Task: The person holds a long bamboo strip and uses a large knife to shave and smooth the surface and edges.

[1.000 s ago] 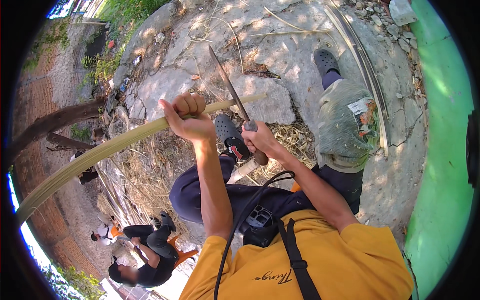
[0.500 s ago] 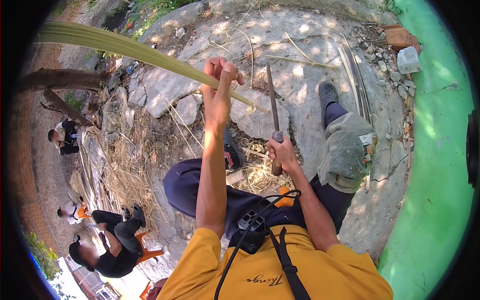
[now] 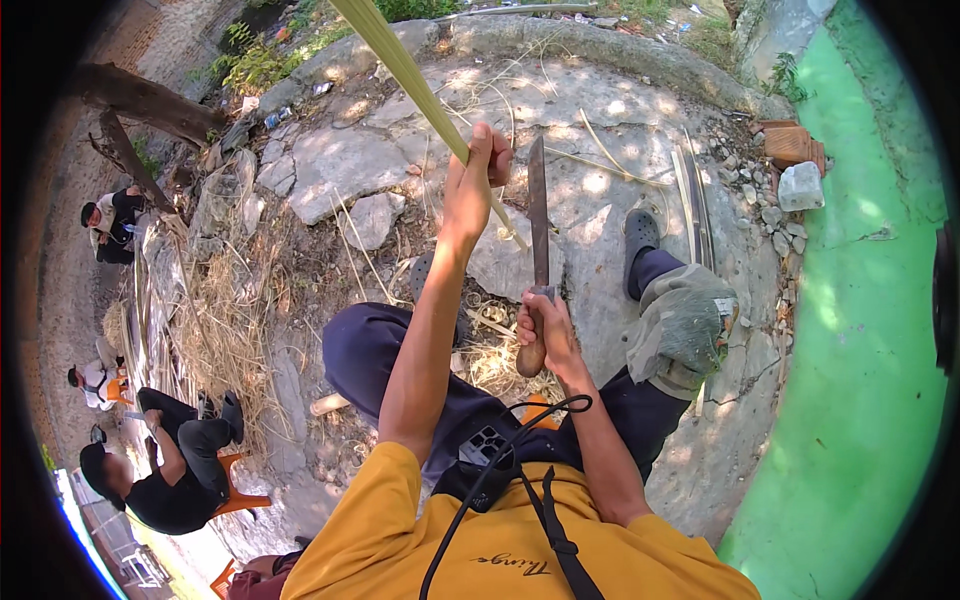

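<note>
The long pale green split bamboo strip (image 3: 400, 62) slants from the top edge down toward the middle, over the broad cracked grey stone slab (image 3: 600, 150) that serves as ground here. The left hand (image 3: 472, 185) is clamped around the strip near its lower end, fingers wrapped tight, arm stretched forward. Just right of that hand, above the slab, stands a long dark metal knife blade (image 3: 538, 215), point upward, nearly upright and close beside the strip; whether they touch cannot be told. The right hand (image 3: 545, 330) is closed on the knife's brown wooden handle (image 3: 531, 356), held above the person's dark blue trousers.

On the slab, right of the blade, a dark grey clog (image 3: 640, 232) covers one foot. Thin bamboo slivers (image 3: 690, 190) lie further right on the slab, with a pale stone block (image 3: 800, 186) near its right edge. Left of the slab lies a heap of dry straw-coloured shavings (image 3: 225, 320), and beyond it people in black clothes (image 3: 175, 470) sit.
</note>
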Action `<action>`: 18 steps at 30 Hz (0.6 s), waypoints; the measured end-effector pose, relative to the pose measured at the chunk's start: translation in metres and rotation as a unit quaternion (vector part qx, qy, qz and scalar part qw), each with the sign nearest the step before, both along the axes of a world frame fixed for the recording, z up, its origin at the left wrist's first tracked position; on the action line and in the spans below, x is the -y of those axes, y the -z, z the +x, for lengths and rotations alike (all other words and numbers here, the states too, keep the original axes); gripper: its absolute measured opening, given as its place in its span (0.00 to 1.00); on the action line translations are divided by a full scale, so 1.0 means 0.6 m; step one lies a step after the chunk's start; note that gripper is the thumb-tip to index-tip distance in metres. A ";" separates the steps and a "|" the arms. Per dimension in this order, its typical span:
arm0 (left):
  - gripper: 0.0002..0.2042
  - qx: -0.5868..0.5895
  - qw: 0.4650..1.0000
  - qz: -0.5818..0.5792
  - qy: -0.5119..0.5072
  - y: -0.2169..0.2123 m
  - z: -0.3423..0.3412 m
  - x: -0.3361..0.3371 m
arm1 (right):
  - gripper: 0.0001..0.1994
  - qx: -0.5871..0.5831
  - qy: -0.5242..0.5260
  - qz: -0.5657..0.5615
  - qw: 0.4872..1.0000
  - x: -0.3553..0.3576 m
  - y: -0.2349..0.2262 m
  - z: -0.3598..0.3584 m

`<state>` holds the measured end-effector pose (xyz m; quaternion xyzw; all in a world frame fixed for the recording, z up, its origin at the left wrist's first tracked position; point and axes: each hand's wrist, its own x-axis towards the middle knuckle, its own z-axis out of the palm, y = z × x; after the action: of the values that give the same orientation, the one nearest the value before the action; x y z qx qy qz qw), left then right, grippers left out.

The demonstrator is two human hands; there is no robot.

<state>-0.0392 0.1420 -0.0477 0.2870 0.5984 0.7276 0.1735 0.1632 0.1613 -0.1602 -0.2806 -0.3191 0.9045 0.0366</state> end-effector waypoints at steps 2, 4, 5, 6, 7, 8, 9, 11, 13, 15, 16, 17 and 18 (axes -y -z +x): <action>0.28 0.021 0.999 0.038 -0.029 0.002 -0.001 0.001 | 0.11 0.004 -0.007 -0.032 0.999 0.005 -0.023 -0.012; 0.28 0.020 0.998 0.057 -0.035 0.008 0.000 -0.001 | 0.21 -0.006 -0.031 0.000 0.999 0.005 -0.039 -0.030; 0.28 0.019 0.996 0.074 -0.042 0.012 0.001 -0.001 | 0.25 -0.027 -0.039 -0.031 0.998 0.006 -0.044 -0.038; 0.28 0.018 0.996 0.075 -0.039 0.012 0.002 -0.002 | 0.30 -0.049 -0.044 -0.061 0.996 0.005 -0.047 -0.046; 0.28 0.036 0.994 0.100 -0.035 0.013 0.006 -0.002 | 0.34 -0.042 -0.052 -0.040 0.997 0.005 -0.050 -0.058; 0.28 0.053 0.990 0.124 -0.031 0.014 0.008 -0.004 | 0.34 -0.043 -0.049 -0.038 0.997 0.004 -0.053 -0.065; 0.29 0.058 0.989 0.134 -0.035 0.015 0.008 -0.002 | 0.34 -0.048 -0.063 -0.047 0.996 0.006 -0.064 -0.072; 0.29 0.069 0.987 0.141 -0.042 0.018 0.006 0.004 | 0.34 -0.048 -0.079 -0.058 0.994 0.010 -0.079 -0.085; 0.29 0.100 0.983 0.143 -0.055 0.020 0.009 0.010 | 0.33 -0.048 -0.081 -0.056 0.994 0.009 -0.082 -0.094; 0.29 0.096 0.980 0.164 -0.053 0.023 0.005 0.011 | 0.33 -0.048 -0.081 -0.056 0.994 0.011 -0.077 -0.101; 0.29 0.091 0.977 0.187 -0.051 0.024 0.003 0.013 | 0.32 -0.045 -0.080 -0.035 0.995 0.014 -0.068 -0.103; 0.29 0.104 0.974 0.193 -0.055 0.026 0.006 0.019 | 0.31 -0.043 -0.079 -0.013 0.996 0.018 -0.061 -0.105; 0.29 0.104 0.975 0.190 -0.053 0.030 0.004 0.018 | 0.31 -0.044 -0.076 -0.015 0.996 0.023 -0.058 -0.109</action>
<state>-0.0365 0.1313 -0.0656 0.2054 0.4420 0.8622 0.1379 0.0981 0.1477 -0.1255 -0.2162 -0.3239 0.9208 -0.0230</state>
